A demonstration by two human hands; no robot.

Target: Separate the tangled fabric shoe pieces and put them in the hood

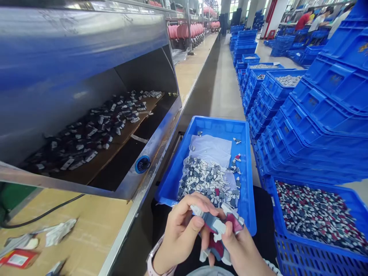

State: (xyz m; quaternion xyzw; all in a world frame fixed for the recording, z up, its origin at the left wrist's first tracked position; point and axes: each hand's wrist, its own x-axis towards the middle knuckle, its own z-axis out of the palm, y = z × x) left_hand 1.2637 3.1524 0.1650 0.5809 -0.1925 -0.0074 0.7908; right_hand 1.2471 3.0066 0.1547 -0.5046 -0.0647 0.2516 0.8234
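Observation:
My left hand, with a pale band on its wrist, pinches a small grey-and-white moulded part between thumb and fingers. Close against it, my right hand is closed around several similar parts, one of them a dark red and white piece. More red, grey and white pieces show between the two hands. Just beyond them is a blue tray on my lap, holding a heap of loose small parts and a white plastic sheet.
To the left, an open metal hood contains a pile of dark and white parts on cardboard. Stacked blue crates rise on the right. Below them is a blue bin of mixed parts. A cable crosses the bench. Several people sit far off.

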